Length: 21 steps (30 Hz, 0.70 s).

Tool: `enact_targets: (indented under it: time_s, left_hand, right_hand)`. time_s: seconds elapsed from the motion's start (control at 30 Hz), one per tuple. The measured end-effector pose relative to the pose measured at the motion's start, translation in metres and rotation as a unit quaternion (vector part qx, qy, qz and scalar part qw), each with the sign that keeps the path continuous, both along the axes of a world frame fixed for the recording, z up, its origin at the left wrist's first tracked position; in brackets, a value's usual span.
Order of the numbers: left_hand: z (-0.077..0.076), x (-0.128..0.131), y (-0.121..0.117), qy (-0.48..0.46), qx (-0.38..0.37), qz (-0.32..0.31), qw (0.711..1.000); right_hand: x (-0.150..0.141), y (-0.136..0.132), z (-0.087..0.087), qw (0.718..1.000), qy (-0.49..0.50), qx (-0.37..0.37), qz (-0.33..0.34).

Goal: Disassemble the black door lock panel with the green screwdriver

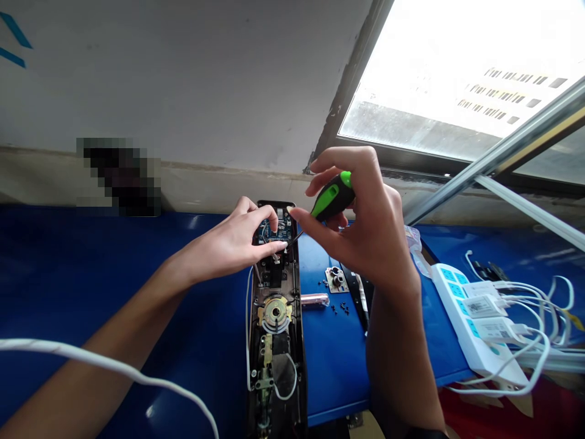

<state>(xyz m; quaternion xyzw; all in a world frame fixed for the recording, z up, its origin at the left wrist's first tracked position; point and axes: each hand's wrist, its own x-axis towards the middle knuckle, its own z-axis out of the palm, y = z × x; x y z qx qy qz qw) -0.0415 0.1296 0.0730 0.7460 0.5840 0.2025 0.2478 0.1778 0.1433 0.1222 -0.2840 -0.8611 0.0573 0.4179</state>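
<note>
A long black smart door lock (276, 283) lies with its inside exposed, showing a blue circuit board (284, 230) at the far end and a round metal part (276, 313) mid-length. My left hand (233, 241) is closed over the board end, its thumb and index finger bent above the board; the other fingertips are hidden. In my right hand (361, 225) is a black-and-green screwdriver (333, 198), tilted, with its shaft reaching down beside my left thumb. What the tip touches is too small to make out.
Right of the lock are small screws (340, 308), a square metal plate (337, 280) and a wrapped cylindrical item (315, 300) on the blue table (336, 360). A white power strip (470, 329) with plugged-in chargers stands farther right. One white cable (114, 369) crosses the lower left.
</note>
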Motion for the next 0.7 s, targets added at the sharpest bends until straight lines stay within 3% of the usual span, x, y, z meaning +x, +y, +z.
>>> enact_targets:
  time_s: [0.27,0.5,0.7]
  left_hand:
    - [0.0036,0.0018,-0.0012,0.000,-0.013,0.000,1.000]
    - [0.0008,0.0005,-0.0003,0.002,-0.002,-0.003,1.000]
    - [0.0023,0.0005,-0.0016,0.006,-0.007,-0.001,1.000]
  right_hand:
    - [0.0018,-0.0016,0.0025,1.000,-0.005,-0.007,0.027]
    - [0.0023,0.0004,0.0011,1.000,-0.018,0.009,-0.013]
    - [0.0016,-0.0019,0.0025,1.000,-0.010,-0.001,0.022]
